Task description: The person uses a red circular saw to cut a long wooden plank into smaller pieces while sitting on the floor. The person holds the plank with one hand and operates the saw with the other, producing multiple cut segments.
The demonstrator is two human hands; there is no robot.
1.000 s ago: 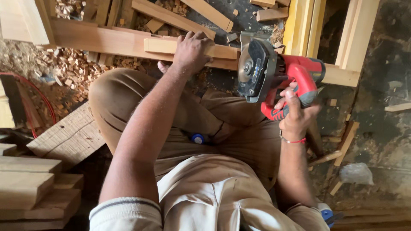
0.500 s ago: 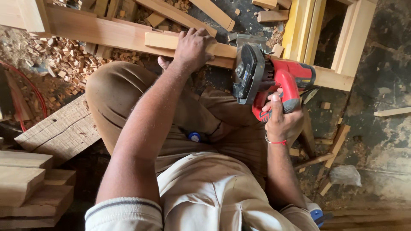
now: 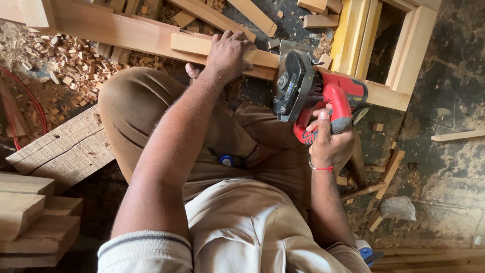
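The left hand [image 3: 228, 53] presses flat on the short pale wooden block [image 3: 202, 45] at top middle; the right hand [image 3: 328, 141] grips the red electric saw [image 3: 316, 93] tight. Keep fingers well away from the blade

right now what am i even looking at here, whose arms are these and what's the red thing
This is a single picture from a camera worn on a person's head, looking straight down, so the arms and bent knees belong to the wearer. No machine does the work here, only two bare hands.

The left hand presses down on a short wooden strip that lies on a long wooden beam. The right hand, with a red thread at the wrist, grips the handle of a red circular saw, whose grey guard sits at the end of that strip.

Around them on the dark floor lie small wood offcuts, a pale wooden frame, a rough plank and stacked boards. A red cable curves along the left side.
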